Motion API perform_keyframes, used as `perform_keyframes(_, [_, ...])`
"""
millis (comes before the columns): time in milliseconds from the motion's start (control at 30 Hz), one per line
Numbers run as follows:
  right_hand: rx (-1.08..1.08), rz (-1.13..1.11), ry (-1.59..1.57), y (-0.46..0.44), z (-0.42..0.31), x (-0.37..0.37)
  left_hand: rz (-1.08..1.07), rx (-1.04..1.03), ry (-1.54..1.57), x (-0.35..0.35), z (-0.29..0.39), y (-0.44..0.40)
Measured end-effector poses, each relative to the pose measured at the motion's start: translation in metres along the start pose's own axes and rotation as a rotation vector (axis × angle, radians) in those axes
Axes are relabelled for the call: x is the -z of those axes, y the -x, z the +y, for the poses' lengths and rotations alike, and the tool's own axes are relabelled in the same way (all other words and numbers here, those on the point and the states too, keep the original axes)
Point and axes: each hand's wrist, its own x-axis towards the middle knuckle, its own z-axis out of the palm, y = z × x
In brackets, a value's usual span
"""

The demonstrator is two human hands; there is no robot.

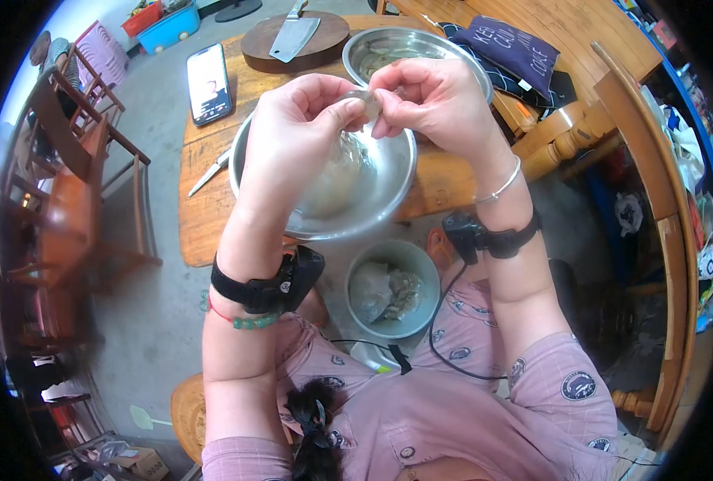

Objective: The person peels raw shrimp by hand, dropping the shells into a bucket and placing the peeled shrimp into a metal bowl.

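Observation:
Between my fingertips is a small, greyish, translucent piece that looks like a raw shrimp. My left hand pinches it from one side, with thumb and fingers closed. From the other side my right hand grips it, fingers curled in and largely hiding it. Both hands are raised above a steel bowl, in which clear plastic and something pale show below my left hand. Behind my right hand is a second steel bowl holding greyish pieces, partly covered by the hand.
A cleaver lies on a round wooden board. A phone and a small knife lie on the wooden table. Between my knees stands a bucket with pale scraps. A dark cushion is at upper right.

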Motion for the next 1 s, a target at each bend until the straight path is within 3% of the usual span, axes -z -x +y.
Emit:
perform_keyframes(67, [-0.011, -0.001, -0.04, 0.0, 0.002, 0.001, 0.037, -0.031, -0.124, -0.002, 0.002, 0.0])
perform_keyframes(300, [-0.021, -0.047, -0.177, -0.002, 0.003, 0.005, 0.059, -0.117, -0.041, -0.005, 0.004, 0.0])
perform_keyframes(467, [0.067, -0.129, -0.081, -0.002, 0.004, 0.007, 0.04, 0.024, 0.017, 0.002, 0.006, 0.001])
perform_keyframes(700, [0.094, -0.188, 0.121, 0.0, 0.003, 0.012, -0.028, 0.067, 0.066, 0.003, -0.003, 0.0])
perform_keyframes(800, [0.061, -0.202, 0.071, 0.002, -0.001, 0.011, -0.075, 0.067, 0.097, 0.001, -0.002, 0.001])
perform_keyframes(1000, [0.003, -0.057, 0.1, 0.001, -0.001, 0.001, -0.07, 0.026, 0.123, -0.003, -0.003, -0.001])
